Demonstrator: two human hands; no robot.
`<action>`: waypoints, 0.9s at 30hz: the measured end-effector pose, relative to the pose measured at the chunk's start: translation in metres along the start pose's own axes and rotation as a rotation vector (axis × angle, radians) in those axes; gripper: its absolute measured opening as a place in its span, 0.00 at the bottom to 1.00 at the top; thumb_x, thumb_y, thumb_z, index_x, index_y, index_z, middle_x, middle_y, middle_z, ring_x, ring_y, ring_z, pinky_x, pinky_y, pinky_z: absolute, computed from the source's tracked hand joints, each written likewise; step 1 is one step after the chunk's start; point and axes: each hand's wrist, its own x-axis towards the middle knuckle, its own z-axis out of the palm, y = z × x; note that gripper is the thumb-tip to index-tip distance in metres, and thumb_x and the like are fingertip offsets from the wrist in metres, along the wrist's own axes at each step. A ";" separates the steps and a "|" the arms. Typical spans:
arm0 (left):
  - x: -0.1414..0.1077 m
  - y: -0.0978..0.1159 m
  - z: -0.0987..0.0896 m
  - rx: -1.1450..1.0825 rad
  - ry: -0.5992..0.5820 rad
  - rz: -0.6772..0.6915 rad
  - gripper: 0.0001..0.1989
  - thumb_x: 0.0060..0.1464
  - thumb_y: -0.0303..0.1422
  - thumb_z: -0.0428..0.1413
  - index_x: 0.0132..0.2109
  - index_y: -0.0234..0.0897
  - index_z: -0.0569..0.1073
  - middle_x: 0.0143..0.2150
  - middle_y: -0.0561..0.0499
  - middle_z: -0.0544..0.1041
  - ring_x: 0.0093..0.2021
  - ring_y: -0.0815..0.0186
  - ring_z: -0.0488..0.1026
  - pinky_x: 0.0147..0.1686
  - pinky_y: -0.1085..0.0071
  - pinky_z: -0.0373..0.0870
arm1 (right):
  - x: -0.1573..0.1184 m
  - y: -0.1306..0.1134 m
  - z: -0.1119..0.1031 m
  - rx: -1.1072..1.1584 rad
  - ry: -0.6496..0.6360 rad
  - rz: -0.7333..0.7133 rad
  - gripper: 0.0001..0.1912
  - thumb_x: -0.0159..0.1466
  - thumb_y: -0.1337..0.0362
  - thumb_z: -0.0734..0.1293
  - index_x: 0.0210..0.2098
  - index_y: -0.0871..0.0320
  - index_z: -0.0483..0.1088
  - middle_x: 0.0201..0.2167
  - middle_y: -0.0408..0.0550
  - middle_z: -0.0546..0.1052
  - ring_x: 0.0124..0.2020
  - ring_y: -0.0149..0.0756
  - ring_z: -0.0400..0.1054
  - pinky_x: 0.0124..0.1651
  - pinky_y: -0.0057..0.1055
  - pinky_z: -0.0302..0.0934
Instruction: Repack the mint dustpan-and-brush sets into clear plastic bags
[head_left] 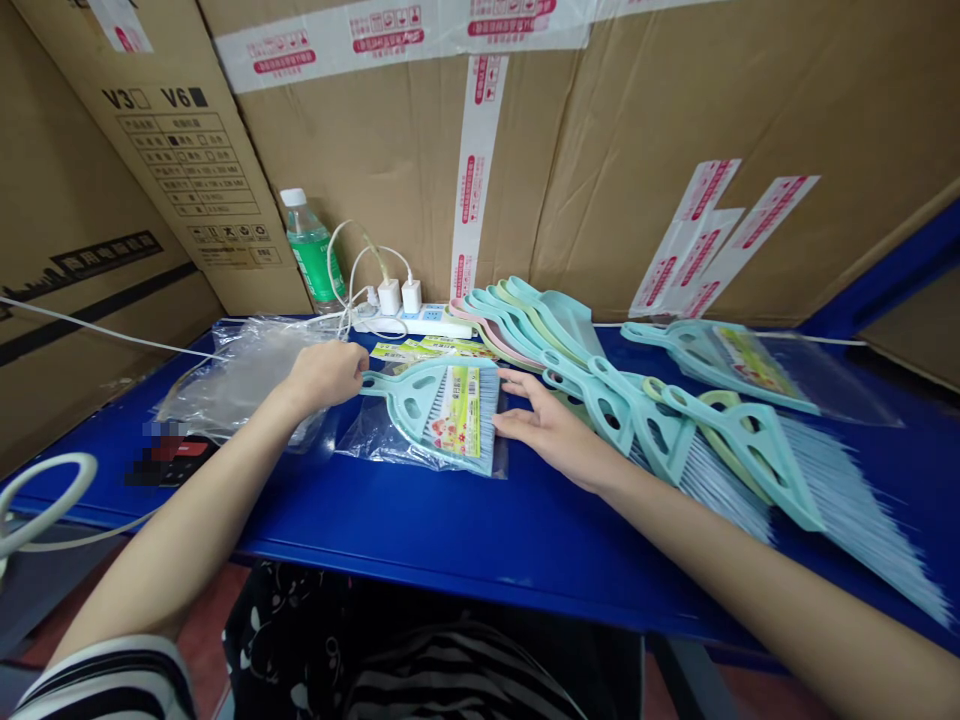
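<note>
A light-blue dustpan (409,405) lies flat on the blue table with a blue-bristled hand brush (486,405) nested in it. A yellow printed card (457,412) rests on the bristles, and a clear plastic bag (367,430) is under or around the set. My left hand (330,375) is closed at the tip of the dustpan's handle. At the opposite end, my right hand (540,420) has its thumb and fingers apart, their tips touching the bristle edge. Whether the bag fully encloses the set is hard to make out.
Several dustpans (517,320) in blue, green and pink are stacked behind; loose brushes (652,440) spread at right. A bagged set (735,360) lies back right. Clear bags (259,375), a power strip (435,320), a bottle (311,250) and cardboard boxes (375,150) border the blue table (360,530).
</note>
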 end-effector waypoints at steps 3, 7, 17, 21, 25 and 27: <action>0.000 -0.001 0.000 0.027 -0.011 -0.015 0.19 0.53 0.25 0.47 0.46 0.42 0.78 0.47 0.46 0.80 0.47 0.54 0.77 0.39 0.67 0.70 | 0.000 0.001 -0.002 -0.034 -0.014 -0.021 0.34 0.59 0.64 0.65 0.63 0.56 0.52 0.65 0.61 0.55 0.41 0.33 0.73 0.57 0.43 0.65; -0.002 0.000 -0.003 0.036 0.010 -0.040 0.20 0.55 0.25 0.46 0.48 0.41 0.77 0.49 0.45 0.80 0.49 0.53 0.76 0.41 0.66 0.71 | -0.002 0.003 -0.002 -0.077 -0.058 -0.084 0.31 0.57 0.63 0.66 0.58 0.55 0.56 0.59 0.58 0.59 0.39 0.32 0.72 0.52 0.41 0.68; -0.002 0.000 -0.004 0.066 0.000 -0.061 0.20 0.57 0.25 0.44 0.50 0.39 0.75 0.51 0.42 0.78 0.51 0.52 0.75 0.44 0.64 0.71 | -0.009 -0.005 -0.010 -0.409 -0.289 -0.378 0.07 0.58 0.67 0.65 0.38 0.55 0.65 0.40 0.46 0.67 0.41 0.34 0.69 0.49 0.39 0.69; -0.001 0.003 0.000 0.078 0.020 -0.029 0.20 0.57 0.25 0.44 0.50 0.40 0.76 0.48 0.43 0.79 0.50 0.53 0.76 0.43 0.65 0.71 | -0.014 -0.013 -0.013 -0.677 -0.292 -0.475 0.02 0.63 0.69 0.62 0.36 0.56 0.66 0.38 0.48 0.69 0.39 0.36 0.70 0.45 0.39 0.69; 0.000 0.001 0.004 0.051 0.061 0.046 0.20 0.56 0.24 0.45 0.49 0.42 0.76 0.46 0.43 0.80 0.48 0.54 0.76 0.40 0.66 0.71 | -0.018 -0.011 -0.009 -1.090 -0.087 -0.542 0.06 0.65 0.69 0.60 0.38 0.58 0.68 0.41 0.55 0.72 0.43 0.46 0.70 0.44 0.46 0.68; 0.000 0.001 0.006 0.034 0.079 0.081 0.22 0.54 0.21 0.46 0.48 0.44 0.77 0.46 0.45 0.80 0.47 0.56 0.76 0.39 0.68 0.70 | -0.017 -0.006 -0.007 -1.166 -0.044 -0.563 0.09 0.66 0.65 0.60 0.43 0.58 0.69 0.44 0.57 0.73 0.46 0.49 0.70 0.46 0.48 0.68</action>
